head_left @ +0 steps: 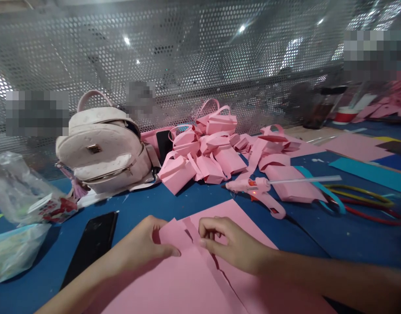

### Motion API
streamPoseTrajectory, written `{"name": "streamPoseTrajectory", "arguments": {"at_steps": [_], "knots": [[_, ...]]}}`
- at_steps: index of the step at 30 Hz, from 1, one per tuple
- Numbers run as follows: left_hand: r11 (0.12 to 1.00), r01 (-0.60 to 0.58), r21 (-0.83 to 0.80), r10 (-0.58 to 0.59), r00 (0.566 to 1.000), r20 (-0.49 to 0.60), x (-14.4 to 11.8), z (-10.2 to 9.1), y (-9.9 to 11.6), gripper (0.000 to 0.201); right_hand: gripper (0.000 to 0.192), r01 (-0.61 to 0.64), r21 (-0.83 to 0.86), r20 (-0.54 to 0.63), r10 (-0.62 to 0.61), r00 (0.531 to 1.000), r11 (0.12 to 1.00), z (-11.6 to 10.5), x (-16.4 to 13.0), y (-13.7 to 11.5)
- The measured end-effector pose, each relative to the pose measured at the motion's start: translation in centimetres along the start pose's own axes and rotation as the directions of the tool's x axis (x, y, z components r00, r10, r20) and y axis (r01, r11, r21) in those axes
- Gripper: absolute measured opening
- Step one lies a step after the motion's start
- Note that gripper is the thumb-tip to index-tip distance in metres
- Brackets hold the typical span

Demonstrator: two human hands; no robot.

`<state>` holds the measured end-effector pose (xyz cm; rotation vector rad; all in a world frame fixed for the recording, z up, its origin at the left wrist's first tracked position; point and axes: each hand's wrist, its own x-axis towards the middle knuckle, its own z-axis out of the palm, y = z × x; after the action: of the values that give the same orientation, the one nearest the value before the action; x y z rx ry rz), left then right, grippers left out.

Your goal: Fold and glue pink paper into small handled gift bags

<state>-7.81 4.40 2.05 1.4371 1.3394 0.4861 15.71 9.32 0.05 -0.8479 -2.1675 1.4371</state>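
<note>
- Across the whole view runs the blue table (174, 205), with a perforated metal screen (187, 56) standing upright along its far edge.
- Nearest the camera, a large pink paper sheet (193, 283) lies flat on the table, with a torn or cut split running from its far edge back toward the viewer between the two hands.
- Behind it, against the screen, a heap of folded pink paper bags (207, 148) is piled, some with loop handles.
- To the left of the heap, a pale pink backpack (102, 148) stands on the table, leaning slightly.
- At far left lies a crumpled clear plastic bag (20, 192) with a printed red packet inside.
- A black phone (92, 244) lies face up just left of the sheet, near the left forearm.
- A pink glue gun (262, 192) lies on its side beyond the sheet, its white glue stick pointing right.
- Right of it, coloured loops, yellow and red (367, 205), lie on the table.
- The left hand (144, 248) rests on the sheet, thumb pressed flat on top and fingers curled under the paper's left flap, pinching it.
- The right hand (233, 244) is curled, its fingertips and thumb nipping the sheet's far edge just right of the split.
</note>
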Motion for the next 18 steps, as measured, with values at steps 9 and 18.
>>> {"name": "streamPoseTrajectory", "arguments": {"at_steps": [9,18], "knots": [[1.0,-0.016,0.003,0.016,1.0,0.007,0.13,-0.31,-0.23,0.024,0.021,-0.025,-0.02,0.003,0.025,1.0,0.999,0.03,-0.16,-0.09],[0.999,-0.042,-0.032,0.043,0.999,0.018,0.04,-0.65,0.01,0.023,0.024,0.041,-0.052,0.053,-0.038,0.998,0.998,-0.26,-0.15,0.37]]}}
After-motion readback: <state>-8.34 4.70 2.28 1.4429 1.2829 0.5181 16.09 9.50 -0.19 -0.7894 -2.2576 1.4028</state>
